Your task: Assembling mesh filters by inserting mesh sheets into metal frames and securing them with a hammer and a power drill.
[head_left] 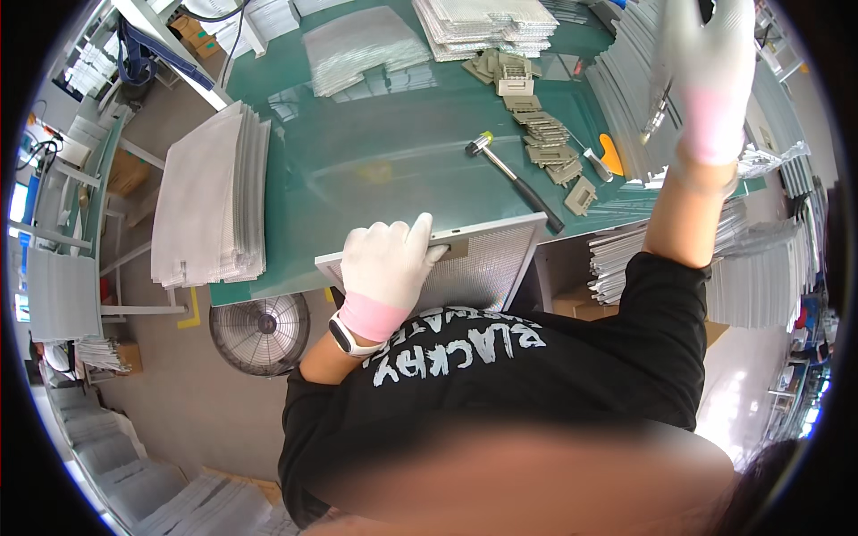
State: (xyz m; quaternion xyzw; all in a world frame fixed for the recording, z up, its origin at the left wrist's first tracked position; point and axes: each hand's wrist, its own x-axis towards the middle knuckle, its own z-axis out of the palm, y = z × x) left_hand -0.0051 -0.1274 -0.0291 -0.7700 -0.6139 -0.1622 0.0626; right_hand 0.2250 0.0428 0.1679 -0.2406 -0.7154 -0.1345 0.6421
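Observation:
My left hand [386, 268], in a white glove with a pink cuff, grips the upper edge of a light-framed rectangular panel [487, 268] with a fine mesh-like face. The panel is tilted between my body and the table's front edge. My raised right hand [710, 67], gloved alike, is at the upper right, its fingertips partly cut off. A slim metal-tipped tool [659, 114] points down from behind this hand and appears held in it; its body is hidden. A hammer [518, 183] with a black handle lies on the green table [357, 192], beyond the panel.
Several grey-beige plastic plates [547, 134] lie beside a screwdriver [597, 164] and an orange tool [611, 154]. White panels are stacked at the table's left [207, 196], far side [483, 22] and right [626, 80]. A floor fan [261, 332] stands below the left front edge.

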